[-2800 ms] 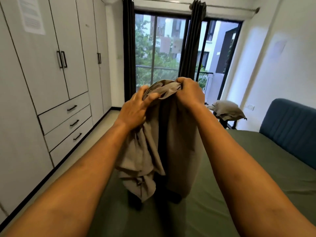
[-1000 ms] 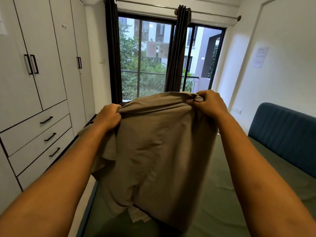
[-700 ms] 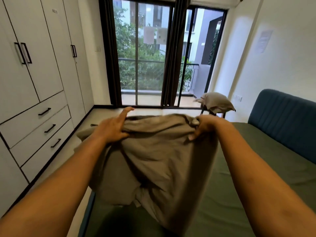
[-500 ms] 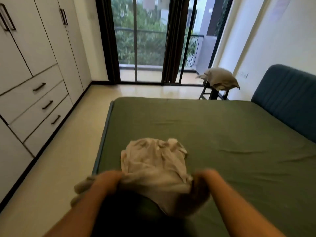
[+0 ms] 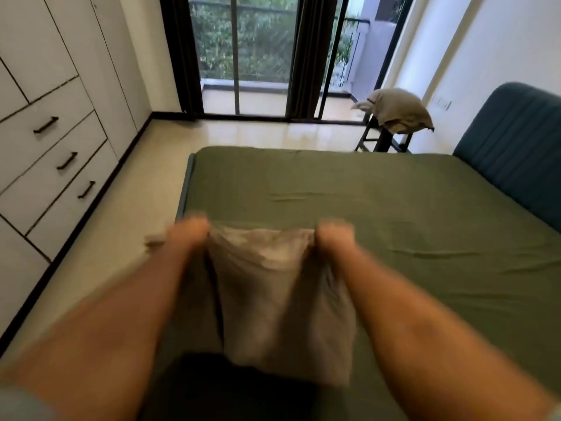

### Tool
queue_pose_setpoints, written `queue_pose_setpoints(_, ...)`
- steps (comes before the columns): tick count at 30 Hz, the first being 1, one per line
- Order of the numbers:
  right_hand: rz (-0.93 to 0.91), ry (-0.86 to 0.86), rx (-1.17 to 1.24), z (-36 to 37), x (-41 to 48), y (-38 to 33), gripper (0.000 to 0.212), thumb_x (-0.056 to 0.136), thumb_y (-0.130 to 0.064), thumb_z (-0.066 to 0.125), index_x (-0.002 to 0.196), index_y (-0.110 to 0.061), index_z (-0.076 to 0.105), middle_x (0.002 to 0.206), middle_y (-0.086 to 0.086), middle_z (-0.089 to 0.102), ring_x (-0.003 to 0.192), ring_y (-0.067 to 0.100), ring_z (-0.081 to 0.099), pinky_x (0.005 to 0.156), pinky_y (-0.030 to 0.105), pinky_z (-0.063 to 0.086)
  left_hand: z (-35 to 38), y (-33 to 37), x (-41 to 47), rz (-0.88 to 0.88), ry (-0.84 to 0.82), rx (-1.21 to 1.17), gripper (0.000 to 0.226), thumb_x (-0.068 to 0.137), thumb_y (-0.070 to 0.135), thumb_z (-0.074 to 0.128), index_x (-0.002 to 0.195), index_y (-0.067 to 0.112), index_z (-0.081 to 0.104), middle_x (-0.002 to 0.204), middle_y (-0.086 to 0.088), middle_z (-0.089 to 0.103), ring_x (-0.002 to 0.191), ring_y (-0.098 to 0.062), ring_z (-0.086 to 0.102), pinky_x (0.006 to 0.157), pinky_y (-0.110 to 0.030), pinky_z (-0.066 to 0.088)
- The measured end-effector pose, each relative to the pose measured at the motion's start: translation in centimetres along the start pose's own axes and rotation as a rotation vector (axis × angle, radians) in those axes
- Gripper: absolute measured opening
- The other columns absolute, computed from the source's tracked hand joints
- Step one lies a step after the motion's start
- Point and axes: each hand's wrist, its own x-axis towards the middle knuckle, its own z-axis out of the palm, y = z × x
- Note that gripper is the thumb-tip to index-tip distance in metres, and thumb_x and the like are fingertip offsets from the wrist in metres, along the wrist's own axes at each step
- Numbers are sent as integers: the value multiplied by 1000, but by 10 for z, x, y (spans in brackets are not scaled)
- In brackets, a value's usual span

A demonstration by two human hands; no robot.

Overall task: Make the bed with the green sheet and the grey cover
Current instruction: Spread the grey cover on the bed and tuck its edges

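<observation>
Half a second on, both arms have come up and forward, and the cover [image 5: 273,287] now hangs stretched between the fists instead of bunched low. The left hand [image 5: 188,235] clutches its top left corner, the right hand [image 5: 334,237] the top right, both blurred. It hangs over the near end of the sheet [image 5: 379,214]. No writing readable.

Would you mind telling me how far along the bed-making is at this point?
The green sheet already lies flat over the mattress, with only slight creases. In hand: the left hand and right hand each grip the top edge of the grey cover, which hangs bunched above the near side of the bed. Left: opening the cover out and spreading it across the sheet.
</observation>
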Motion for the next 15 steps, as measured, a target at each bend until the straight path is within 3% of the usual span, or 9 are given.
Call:
queue_pose_setpoints(1, 66, 198, -51, -68, 22, 1, 33, 96, -24, 45, 125, -16, 57, 131, 14, 56, 119, 32, 54, 95, 40, 44, -65, -3, 25, -164, 169, -16, 30, 93, 18, 46, 115, 6, 62, 117, -21, 60, 107, -38, 59, 92, -42, 49)
queue_pose_setpoints(2, 187, 311, 91, -137, 46, 5, 31, 97, -21, 43, 124, -15, 56, 128, 16, 56, 116, 35, 55, 93, 42, 44, -122, -8, 45, -300, 221, -214, 28, 93, 16, 46, 113, 4, 62, 114, -24, 60, 106, -42, 58, 89, -44, 49)
queue_pose_setpoints(3, 253, 503, 154, -196, 62, 14, 31, 98, -20, 40, 125, -12, 53, 126, 18, 54, 114, 38, 55, 92, 44, 44, -175, -25, 49, -388, 468, -261, 27, 93, 15, 46, 112, 2, 62, 114, -26, 60, 106, -44, 57, 88, -47, 47)
queue_pose_setpoints(4, 310, 764, 135, -247, 66, 30, 31, 100, -19, 36, 126, -11, 50, 126, 19, 53, 114, 39, 54, 91, 45, 44, -222, -37, 48, -411, 716, -326, 27, 94, 13, 45, 112, 1, 61, 115, -27, 59, 108, -45, 56, 88, -48, 46)
queue_pose_setpoints(6, 372, 1079, 120, -329, 57, 53, 35, 101, -19, 26, 127, -12, 49, 127, 17, 53, 116, 36, 53, 91, 42, 42, -297, -40, 36, -406, 1007, -385, 27, 96, 13, 43, 115, 1, 58, 120, -23, 59, 113, -41, 55, 91, -45, 45)
queue_pose_setpoints(8, 388, 1184, 142, -376, 38, 63, 37, 100, -19, 24, 127, -11, 49, 127, 16, 54, 115, 33, 53, 91, 38, 41, -331, -34, 23, -375, 1159, -391, 26, 96, 9, 44, 117, 4, 57, 123, -20, 57, 115, -39, 53, 92, -45, 44)
queue_pose_setpoints(10, 375, 1214, 140, -384, 27, 65, 34, 100, -17, 28, 128, -12, 47, 127, 18, 51, 112, 36, 54, 86, 41, 42, -330, -29, 19, -377, 1147, -371, 25, 92, 4, 45, 115, 5, 56, 122, -22, 55, 114, -43, 52, 91, -49, 44)
queue_pose_setpoints(15, 382, 1054, 139, -258, 10, 63, 32, 99, -16, 31, 126, -17, 49, 117, 18, 52, 98, 42, 56, 74, 45, 43, -251, -13, 17, -237, 1020, -280, 23, 88, 5, 50, 109, 12, 58, 109, -20, 59, 102, -44, 55, 82, -51, 50)
